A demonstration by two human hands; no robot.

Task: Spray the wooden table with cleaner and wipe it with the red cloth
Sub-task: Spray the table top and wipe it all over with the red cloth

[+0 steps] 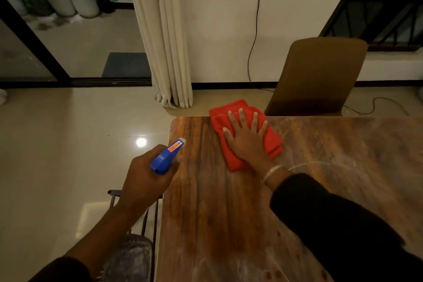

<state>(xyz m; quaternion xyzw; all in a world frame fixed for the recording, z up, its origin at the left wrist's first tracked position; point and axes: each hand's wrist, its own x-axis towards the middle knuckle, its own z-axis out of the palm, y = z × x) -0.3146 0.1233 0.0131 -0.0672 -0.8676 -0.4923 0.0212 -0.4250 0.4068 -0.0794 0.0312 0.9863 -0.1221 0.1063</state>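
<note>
The wooden table (229, 213) fills the lower right of the head view; its left far corner is near the middle. A red cloth (219, 119) lies near the far edge and slightly overhangs it. My right hand (246, 138) presses flat on the cloth with fingers spread. My left hand (144, 178) hovers over the table's left edge, closed around a blue spray bottle (167, 157) whose nozzle points toward the far corner. Pale streaks show on the table's right side and near edge.
A brown chair (318, 75) stands behind the table's far edge. A dark metal chair frame (146, 220) sits by the left edge, under my left arm. Cream curtain (167, 41), glass door and potted plants (73, 0) are beyond the tiled floor.
</note>
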